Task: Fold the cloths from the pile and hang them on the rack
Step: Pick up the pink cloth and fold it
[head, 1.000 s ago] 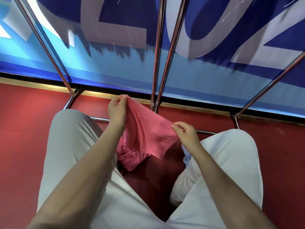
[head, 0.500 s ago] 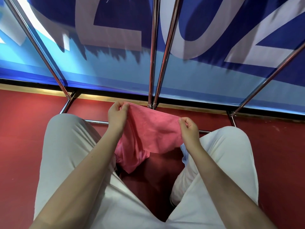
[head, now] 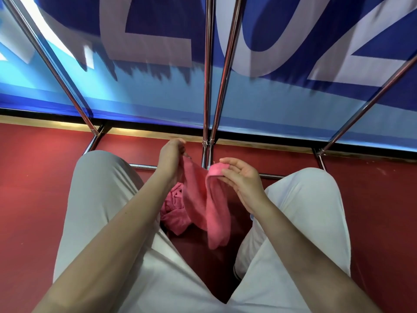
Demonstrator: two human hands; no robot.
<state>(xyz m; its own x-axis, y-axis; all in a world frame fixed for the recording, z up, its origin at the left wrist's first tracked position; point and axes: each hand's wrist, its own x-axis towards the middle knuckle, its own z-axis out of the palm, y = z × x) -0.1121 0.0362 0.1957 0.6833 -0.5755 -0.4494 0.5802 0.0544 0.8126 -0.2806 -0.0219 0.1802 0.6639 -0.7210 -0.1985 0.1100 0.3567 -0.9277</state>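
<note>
Between the person's knees, over the red floor [head: 33,199], the scene stacks from big to small: the blue banner [head: 158,93] fills the far side, the chrome rack [head: 208,86] rises in front of it with its twin centre bars straight ahead and a low crossbar running just beyond the hands, and below them a crumpled pile [head: 174,208] of pink cloths lies on the floor beside the left thigh. The pink cloth [head: 203,199] being worked hangs right at the hands, above and just to the right of that pile. Its long axis now runs roughly up and down, drooping from the two gripped corners towards the floor, with the held top edge sagging in a loop between them. The left hand [head: 171,154] pinches its corner with curled fingers, a little farther forward and nearer the centre bars; the right hand [head: 239,179] holds the other corner between thumb and fingertips, palm turned up, fingers only loosely bent. The bars stand just beyond both hands, so the hang, by this reading, waits on the fold being closed. Half a second ago the cloth was stretched flat and wide between the hands; since then they have come closer, doubling it.
</note>
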